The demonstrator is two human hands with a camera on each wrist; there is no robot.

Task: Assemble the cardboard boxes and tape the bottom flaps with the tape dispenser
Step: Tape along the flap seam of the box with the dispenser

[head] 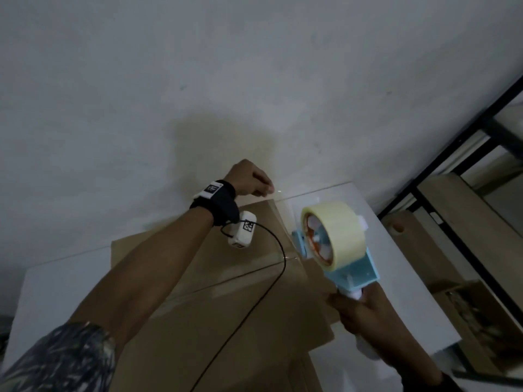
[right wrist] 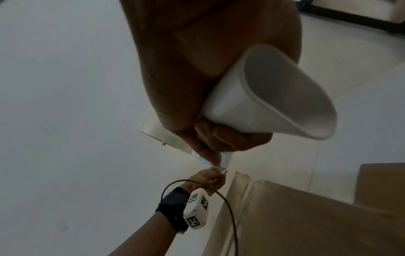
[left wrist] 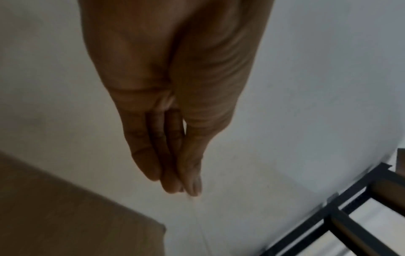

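Note:
A flat brown cardboard box [head: 226,292] lies on the white table [head: 396,264]. My right hand [head: 359,315] grips the white handle [right wrist: 263,97] of the blue tape dispenser [head: 356,270], whose pale tape roll [head: 334,233] hangs above the box's right edge. My left hand [head: 252,179] is raised past the box's far edge. Its thumb and fingertips [left wrist: 190,187] pinch the free end of the clear tape [head: 283,222], which stretches back to the dispenser. The box corner [left wrist: 65,216] shows below the left hand, and the box top [right wrist: 295,216] below the right hand.
A white wall [head: 254,80] rises just behind the table. A black metal rack [head: 452,154] holding brown cardboard sheets [head: 467,222] stands to the right. The black cable [head: 271,275] of the left wrist camera hangs across the box.

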